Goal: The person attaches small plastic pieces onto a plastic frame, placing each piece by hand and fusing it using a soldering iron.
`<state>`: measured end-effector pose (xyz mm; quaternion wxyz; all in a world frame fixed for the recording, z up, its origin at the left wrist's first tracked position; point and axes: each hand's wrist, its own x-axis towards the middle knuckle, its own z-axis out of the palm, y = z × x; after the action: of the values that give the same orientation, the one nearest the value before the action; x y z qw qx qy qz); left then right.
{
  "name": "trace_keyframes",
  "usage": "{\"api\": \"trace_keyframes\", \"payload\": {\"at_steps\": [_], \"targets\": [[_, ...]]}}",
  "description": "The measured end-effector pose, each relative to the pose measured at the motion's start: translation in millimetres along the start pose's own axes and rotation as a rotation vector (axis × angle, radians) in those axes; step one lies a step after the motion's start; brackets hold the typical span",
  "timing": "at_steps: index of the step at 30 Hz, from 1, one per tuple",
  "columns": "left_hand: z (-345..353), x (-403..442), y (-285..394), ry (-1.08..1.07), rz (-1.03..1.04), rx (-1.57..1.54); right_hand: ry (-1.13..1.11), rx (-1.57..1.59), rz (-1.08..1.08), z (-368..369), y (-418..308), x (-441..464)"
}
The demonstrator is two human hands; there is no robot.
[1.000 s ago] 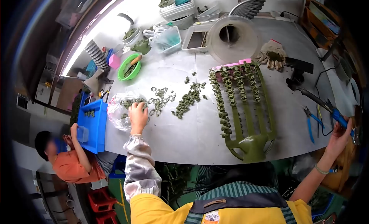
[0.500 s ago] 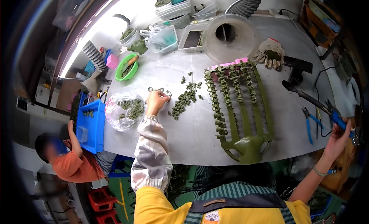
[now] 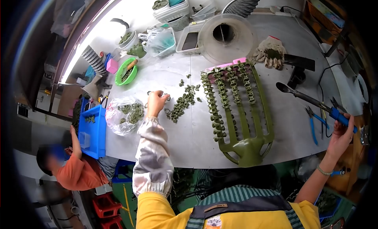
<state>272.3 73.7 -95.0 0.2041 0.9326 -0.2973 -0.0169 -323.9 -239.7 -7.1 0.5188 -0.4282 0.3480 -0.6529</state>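
My left hand (image 3: 156, 102) is on the table with its fingers bent together, beside small green ring-shaped pieces (image 3: 168, 98). What lies between its fingertips is hidden. To the right of it spreads a loose pile of small green pieces (image 3: 182, 106). My right hand (image 3: 341, 137) grips a soldering iron (image 3: 315, 104) with a blue handle and a spoon-like tip, held out over the table's right side. Between my hands lies a green pronged frame (image 3: 252, 152), apparently wax, with rows of small green pieces along its prongs and a pink block at its far end.
Left of my left hand sits a clear plastic bag (image 3: 125, 115) of green pieces, with a green basket (image 3: 126, 71) behind. Blue pliers (image 3: 312, 126), a black stand (image 3: 298, 69) and gloves (image 3: 271, 52) lie right. A co-worker (image 3: 76, 166) sits beside a blue tray (image 3: 93, 130).
My right hand has raised the soldering iron and moved it slightly left, its tip now clear of the black stand. The left hand stays by the ring-shaped pieces. The whole view has shifted slightly.
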Motion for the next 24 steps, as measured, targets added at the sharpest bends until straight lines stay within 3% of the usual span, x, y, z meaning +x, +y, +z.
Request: {"api": "trace_keyframes", "payload": {"at_steps": [3, 8, 13, 16, 20, 21, 24], "targets": [[-0.8, 8.6, 11.2, -0.178, -0.173, -0.242, 0.011, -0.025, 0.013, 0.3, -1.9, 0.1], [-17.9, -6.5, 25.6, -0.048, -0.114, -0.432, -0.039, -0.015, 0.039, 13.5, -4.7, -7.5], [-54.3, -35.5, 146.6, -0.099, 0.168, -0.851, -0.080, -0.042, 0.044, 38.8, 2.3, -13.7], [-35.6, -49.0, 222.4, -0.226, 0.378, -0.869, -0.129, -0.025, 0.004, 53.3, 14.2, -9.7], [9.1, -35.0, 287.7, -0.174, 0.611, -0.672, -0.206, 0.035, -0.012, 75.1, 24.4, -5.1], [9.9, -35.7, 301.4, -0.043, 0.705, -0.510, -0.220, 0.046, -0.008, 76.7, 30.7, -1.7], [19.0, -27.1, 318.0, 0.089, 0.877, -0.362, -0.229, 0.052, 0.020, 86.5, 40.7, 0.3]]}}
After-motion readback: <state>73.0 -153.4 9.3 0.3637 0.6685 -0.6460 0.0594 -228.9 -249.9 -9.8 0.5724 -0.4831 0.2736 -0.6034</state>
